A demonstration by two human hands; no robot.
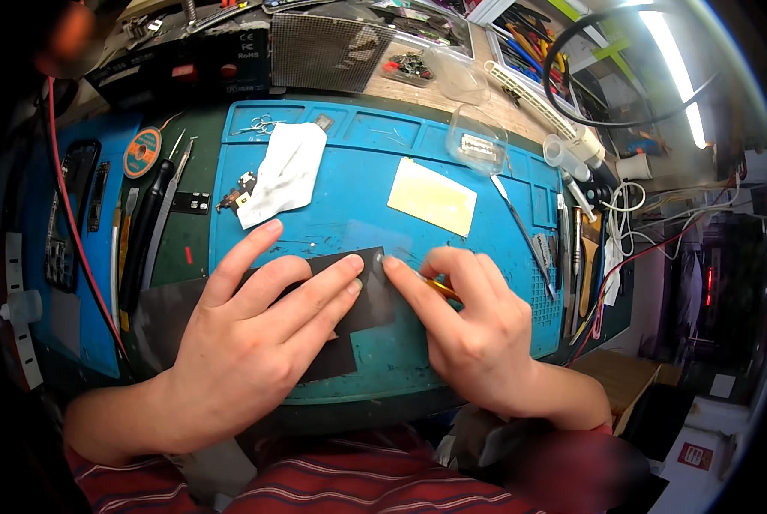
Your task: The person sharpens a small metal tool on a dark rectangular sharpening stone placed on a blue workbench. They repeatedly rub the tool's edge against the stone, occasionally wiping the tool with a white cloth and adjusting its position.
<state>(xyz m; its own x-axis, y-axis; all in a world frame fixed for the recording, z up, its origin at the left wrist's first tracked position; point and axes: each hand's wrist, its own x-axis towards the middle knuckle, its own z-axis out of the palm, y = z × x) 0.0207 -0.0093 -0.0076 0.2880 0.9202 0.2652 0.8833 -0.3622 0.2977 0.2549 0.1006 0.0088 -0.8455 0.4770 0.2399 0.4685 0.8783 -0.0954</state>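
Observation:
A thin dark grey sheet (373,301) lies at the near side of the blue work mat (349,193). My left hand (251,338) rests on it with fingers stretched out, two fingertips pressing near its far right corner. In my right hand (479,330) is a slim tool with a yellow-orange handle (443,290), the fingers closed round it. The right index fingertip is at the sheet's right edge, close to the left fingertips. The tool's tip is hidden or too small to make out. A dark piece (332,360) shows under the left hand.
Farther back on the mat lie a white cloth (291,171), a pale yellow pad (433,197) and a clear plastic box (478,141). Tweezers (165,206) and an orange spool (143,152) are at left. Several hand tools (578,248) line the right. A mesh-fronted box (328,53) stands behind.

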